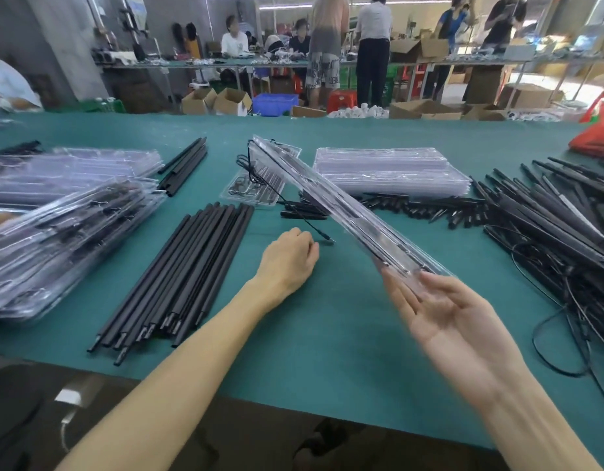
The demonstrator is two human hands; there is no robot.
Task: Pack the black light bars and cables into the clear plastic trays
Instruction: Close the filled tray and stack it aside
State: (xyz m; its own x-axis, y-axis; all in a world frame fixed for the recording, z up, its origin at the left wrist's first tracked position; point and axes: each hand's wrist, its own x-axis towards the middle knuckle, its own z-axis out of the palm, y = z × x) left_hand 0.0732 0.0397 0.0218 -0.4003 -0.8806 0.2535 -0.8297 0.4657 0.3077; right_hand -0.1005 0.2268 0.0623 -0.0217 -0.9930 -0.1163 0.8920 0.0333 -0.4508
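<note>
Our right hand (456, 321), fingers straight, carries a tilted tray (327, 198). Left hand (288, 260) curled by the cable (322, 235); grip unclear.

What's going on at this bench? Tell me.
A person is mid-packing. The right hand holds up one end of a clear tray, tilted above the table. The left hand rests by a cable end; whether it grips it is unclear. Loose bars lie left, empty trays behind, packed trays far left.

Left hand (288, 256) curled, right hand (443, 321) palm-up, fingers straight.
</note>
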